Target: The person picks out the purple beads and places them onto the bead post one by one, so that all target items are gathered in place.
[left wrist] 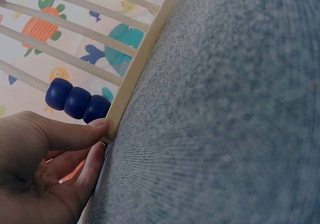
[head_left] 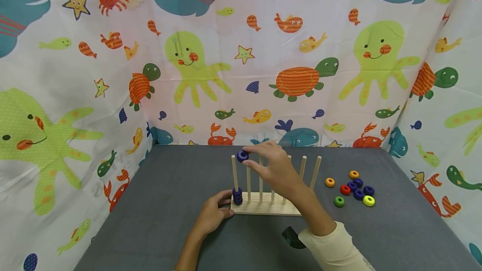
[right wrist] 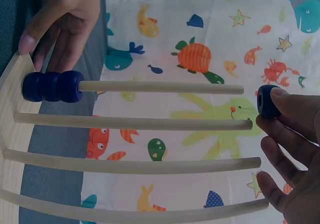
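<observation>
In the head view a pale wooden peg stand (head_left: 263, 208) with several upright pegs stands on the grey table. My right hand (head_left: 276, 168) pinches a dark blue bead (head_left: 239, 159) between thumb and fingertips, beside the top of the leftmost peg (head_left: 235, 175). The right wrist view shows this bead (right wrist: 271, 104) just off that peg's tip, its hole facing the peg. Three blue beads (left wrist: 77, 103) are stacked at the foot of the same peg. At the stand's left end, my left hand (head_left: 212, 214) grips the base, thumb on its edge and fingers beneath.
Loose beads lie right of the stand: a green bead (head_left: 336, 203), a red bead (head_left: 342, 191), a yellow bead (head_left: 368, 204), two orange ones and several blue ones. A dark object (head_left: 293, 237) shows by the right wrist. A sea-animal curtain (head_left: 241, 116) surrounds the table.
</observation>
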`<state>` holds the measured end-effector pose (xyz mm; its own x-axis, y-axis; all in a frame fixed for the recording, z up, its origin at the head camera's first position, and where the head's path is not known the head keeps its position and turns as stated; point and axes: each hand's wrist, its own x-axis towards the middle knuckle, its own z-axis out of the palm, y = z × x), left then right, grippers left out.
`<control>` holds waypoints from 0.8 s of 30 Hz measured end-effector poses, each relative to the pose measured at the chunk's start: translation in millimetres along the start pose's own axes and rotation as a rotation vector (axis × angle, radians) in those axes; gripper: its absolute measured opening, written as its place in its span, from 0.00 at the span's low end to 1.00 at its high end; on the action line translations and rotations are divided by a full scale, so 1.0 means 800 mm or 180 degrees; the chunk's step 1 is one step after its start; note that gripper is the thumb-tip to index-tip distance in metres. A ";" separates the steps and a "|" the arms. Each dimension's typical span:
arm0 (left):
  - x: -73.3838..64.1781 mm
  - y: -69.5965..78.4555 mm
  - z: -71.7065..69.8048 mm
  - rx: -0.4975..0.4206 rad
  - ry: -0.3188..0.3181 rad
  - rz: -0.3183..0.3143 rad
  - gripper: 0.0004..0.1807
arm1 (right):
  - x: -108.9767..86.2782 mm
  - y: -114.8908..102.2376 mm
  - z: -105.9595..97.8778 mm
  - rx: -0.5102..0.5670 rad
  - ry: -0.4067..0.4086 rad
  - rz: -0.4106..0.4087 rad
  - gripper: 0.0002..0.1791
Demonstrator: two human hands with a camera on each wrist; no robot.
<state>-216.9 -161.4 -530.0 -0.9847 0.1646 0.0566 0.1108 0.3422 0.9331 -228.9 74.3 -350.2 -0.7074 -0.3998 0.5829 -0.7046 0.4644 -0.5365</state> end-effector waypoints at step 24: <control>0.000 -0.001 0.000 -0.0065 -0.0037 0.0017 0.33 | 0.018 -0.006 0.025 0.0009 -0.0165 0.0145 0.21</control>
<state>-217.3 -161.8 -530.5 -0.9825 0.1772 0.0575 0.1131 0.3223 0.9398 -236.9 50.6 -351.9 -0.7405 -0.4188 0.5255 -0.6718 0.4808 -0.5635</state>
